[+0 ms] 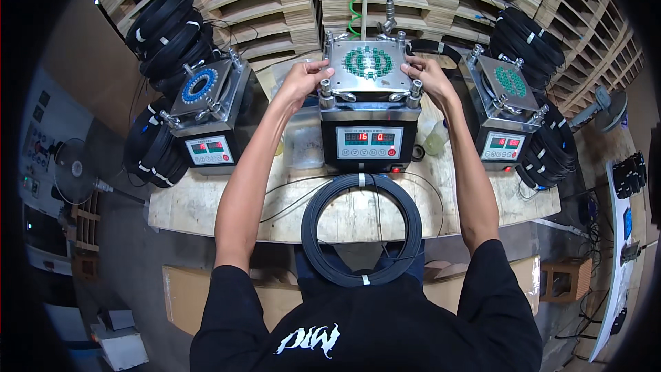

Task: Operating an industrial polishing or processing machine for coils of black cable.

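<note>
My left hand (303,83) pinches the left edge of a square metal plate (345,85), thumb on top. On the opposite edge my right hand (430,80) grips the same plate with thumb and fingers. Small green pieces (352,65) stand in rings on the plate, with paler ones among them. The plate sits between corner posts on top of a black box-shaped machine (330,143) with a lit red digital display (370,138). In front of the machine, a black cable coil (312,224) overhangs the table's near edge, bound with white ties.
Similar machines stand at left (232,134) and right (490,122), one with a blue ring (200,87). Stacked black coils (160,141) flank them. A clear tray (303,155) and small jar (434,143) sit on the wooden table (186,200). Pallets (275,10) rise behind.
</note>
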Demonstrator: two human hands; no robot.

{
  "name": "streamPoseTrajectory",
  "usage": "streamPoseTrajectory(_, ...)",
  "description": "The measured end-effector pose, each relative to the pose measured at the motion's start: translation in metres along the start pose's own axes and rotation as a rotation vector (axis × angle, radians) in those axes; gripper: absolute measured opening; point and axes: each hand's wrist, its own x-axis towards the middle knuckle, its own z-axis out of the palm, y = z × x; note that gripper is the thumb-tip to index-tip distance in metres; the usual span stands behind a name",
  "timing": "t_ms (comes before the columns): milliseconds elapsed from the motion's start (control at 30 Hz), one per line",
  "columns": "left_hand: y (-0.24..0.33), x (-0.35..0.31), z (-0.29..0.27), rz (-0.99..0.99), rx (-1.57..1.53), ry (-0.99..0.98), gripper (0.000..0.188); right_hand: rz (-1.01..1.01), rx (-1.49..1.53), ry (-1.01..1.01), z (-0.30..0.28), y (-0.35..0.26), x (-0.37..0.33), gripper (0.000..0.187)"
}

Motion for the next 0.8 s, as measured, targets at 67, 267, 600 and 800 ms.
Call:
streamPoseTrajectory(67,-0.004,-0.007,0.003,0.014,0.030,0.021,0.050,-0.007,-0.029,0.066,0.002,0.011,-0.004,0.046)
streamPoseTrajectory(267,-0.056,-0.112,0.031,0.490,0.215,0.632,0.023,-0.262,-0.306,0.705,0.040,0.027,-0.121,0.009)
streamPoseTrajectory(600,-0.155,-0.205,0.072,0.287,0.916,0.101,0.040,-0.063,-0.684,0.355,0.105,0.109,-0.236,0.022)
streamPoseTrajectory(800,-0.164,-0.204,0.072,0.303,1.072,0.000,0.041,0.131,-0.784,0.221,0.116,0.102,-0.242,0.042)
